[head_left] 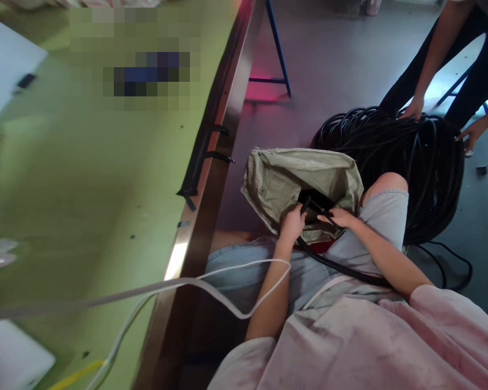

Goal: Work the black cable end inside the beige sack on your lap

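Head view: left hand [293, 223], fingers curled closed around 1 end of the thick black cable [337, 266]; right hand [338, 218], fingers partly closed on a thinner black lead [328, 215]. Both work at the mouth of the open sack [268, 173], between the wearer's legs. Adjacent: black cable coil [431, 179], touched by 2 hands of a co-worker.

The left hand [293, 223] curls closed near the right hand [340, 218], forearms [273, 281] extended.
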Demonstrator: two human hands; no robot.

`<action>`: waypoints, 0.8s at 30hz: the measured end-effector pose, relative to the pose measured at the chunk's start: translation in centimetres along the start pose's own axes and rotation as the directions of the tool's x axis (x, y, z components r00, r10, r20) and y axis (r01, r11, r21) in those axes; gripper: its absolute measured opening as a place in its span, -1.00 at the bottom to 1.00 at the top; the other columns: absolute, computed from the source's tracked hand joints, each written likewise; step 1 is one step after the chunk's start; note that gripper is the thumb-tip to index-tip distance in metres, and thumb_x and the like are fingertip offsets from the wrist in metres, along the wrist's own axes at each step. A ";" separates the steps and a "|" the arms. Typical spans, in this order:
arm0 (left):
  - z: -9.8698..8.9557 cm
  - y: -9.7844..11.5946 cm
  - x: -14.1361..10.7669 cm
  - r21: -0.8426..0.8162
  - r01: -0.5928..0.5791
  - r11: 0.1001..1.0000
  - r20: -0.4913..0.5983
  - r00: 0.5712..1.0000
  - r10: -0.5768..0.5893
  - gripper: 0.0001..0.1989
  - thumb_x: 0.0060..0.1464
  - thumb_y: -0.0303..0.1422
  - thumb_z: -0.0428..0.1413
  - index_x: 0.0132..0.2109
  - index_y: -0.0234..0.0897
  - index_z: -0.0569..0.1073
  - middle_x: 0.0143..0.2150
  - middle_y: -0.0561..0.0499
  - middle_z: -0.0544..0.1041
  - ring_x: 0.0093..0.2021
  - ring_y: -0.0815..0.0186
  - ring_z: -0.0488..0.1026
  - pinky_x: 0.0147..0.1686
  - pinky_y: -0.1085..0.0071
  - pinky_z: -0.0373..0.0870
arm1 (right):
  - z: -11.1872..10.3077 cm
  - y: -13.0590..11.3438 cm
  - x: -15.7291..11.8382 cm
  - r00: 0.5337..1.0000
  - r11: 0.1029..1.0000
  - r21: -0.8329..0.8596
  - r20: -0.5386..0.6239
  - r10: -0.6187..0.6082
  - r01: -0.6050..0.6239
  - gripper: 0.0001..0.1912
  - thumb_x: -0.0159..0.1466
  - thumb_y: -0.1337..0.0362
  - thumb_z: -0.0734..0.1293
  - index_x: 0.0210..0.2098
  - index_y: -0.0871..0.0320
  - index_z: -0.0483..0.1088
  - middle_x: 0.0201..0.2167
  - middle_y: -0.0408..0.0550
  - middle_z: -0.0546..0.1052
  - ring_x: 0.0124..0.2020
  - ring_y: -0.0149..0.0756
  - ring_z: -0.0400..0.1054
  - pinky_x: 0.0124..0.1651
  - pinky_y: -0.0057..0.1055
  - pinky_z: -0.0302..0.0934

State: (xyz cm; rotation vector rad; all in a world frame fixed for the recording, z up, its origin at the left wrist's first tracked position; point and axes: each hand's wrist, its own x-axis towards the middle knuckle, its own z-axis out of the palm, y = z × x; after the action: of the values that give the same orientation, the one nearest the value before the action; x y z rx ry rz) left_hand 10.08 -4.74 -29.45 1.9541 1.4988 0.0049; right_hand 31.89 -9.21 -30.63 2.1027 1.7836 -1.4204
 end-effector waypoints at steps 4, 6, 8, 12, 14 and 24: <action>0.2 -0.1 0.0 -0.018 -0.055 0.998 0.037 0.998 0.055 -0.63 0.38 -0.36 0.05 0.25 -0.28 0.49 0.06 -0.27 0.64 0.12 0.01 0.58 0.15 0.21 0.46 | 0.1 0.0 0.1 0.999 0.999 0.032 0.026 -0.037 0.036 -0.25 0.31 -0.42 0.26 -0.30 0.19 0.58 -0.32 0.03 0.62 -0.29 -0.19 0.49 -0.38 -0.46 0.15; 0.4 -0.2 0.1 -0.039 -0.105 0.994 0.066 0.992 0.107 -0.65 0.38 -0.36 0.07 0.23 -0.27 0.50 0.05 -0.24 0.64 0.13 0.03 0.58 0.15 0.23 0.46 | 0.0 0.0 0.0 0.998 0.997 0.065 0.050 -0.046 0.042 -0.26 0.31 -0.41 0.27 -0.33 0.18 0.58 -0.37 0.00 0.61 -0.31 -0.21 0.49 -0.39 -0.47 0.15; 0.6 -0.4 0.2 -0.064 -0.133 0.989 0.081 0.987 0.138 -0.65 0.38 -0.35 0.07 0.22 -0.29 0.51 0.06 -0.25 0.64 0.13 0.03 0.58 0.16 0.23 0.46 | -0.2 -0.1 -0.2 0.996 0.995 0.089 0.073 -0.041 0.035 -0.27 0.32 -0.40 0.27 -0.41 0.17 0.56 -0.44 -0.02 0.59 -0.34 -0.22 0.50 -0.37 -0.47 0.17; 1.1 -0.6 0.7 -0.113 -0.115 0.987 0.045 0.992 0.121 -0.63 0.39 -0.32 0.06 0.24 -0.34 0.49 0.08 -0.28 0.63 0.14 0.02 0.57 0.18 0.21 0.45 | -0.6 -0.4 -0.7 0.998 0.993 0.121 0.060 -0.024 0.017 -0.29 0.35 -0.35 0.28 -0.55 0.15 0.47 -0.60 -0.04 0.53 -0.41 -0.21 0.50 -0.36 -0.45 0.20; 1.5 -0.7 0.9 -0.165 -0.108 0.980 0.021 0.993 0.113 -0.63 0.37 -0.32 0.08 0.24 -0.33 0.47 0.09 -0.26 0.62 0.14 0.04 0.57 0.17 0.21 0.45 | -0.7 -0.5 -0.8 0.999 0.992 0.128 0.038 -0.009 0.004 -0.31 0.33 -0.33 0.32 -0.57 0.15 0.45 -0.64 -0.05 0.51 -0.44 -0.20 0.50 -0.36 -0.44 0.22; 2.5 -1.2 0.3 -0.632 -0.028 0.774 0.132 0.981 0.143 -0.49 0.19 -0.36 0.20 0.25 -0.37 0.33 -0.11 -0.06 0.60 -0.11 0.25 0.57 -0.01 0.31 0.53 | 0.3 1.2 1.0 0.985 0.913 0.391 -0.072 0.158 -0.118 -0.29 0.34 -0.36 0.28 -0.46 0.20 0.51 -0.68 -0.05 0.47 -0.53 -0.24 0.49 -0.39 -0.45 0.28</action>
State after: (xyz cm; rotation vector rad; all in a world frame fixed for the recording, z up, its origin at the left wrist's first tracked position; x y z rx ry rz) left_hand 10.10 -5.54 -32.11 1.4248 1.0957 0.3305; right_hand 32.60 -9.05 -32.01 2.4697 1.4371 -1.7738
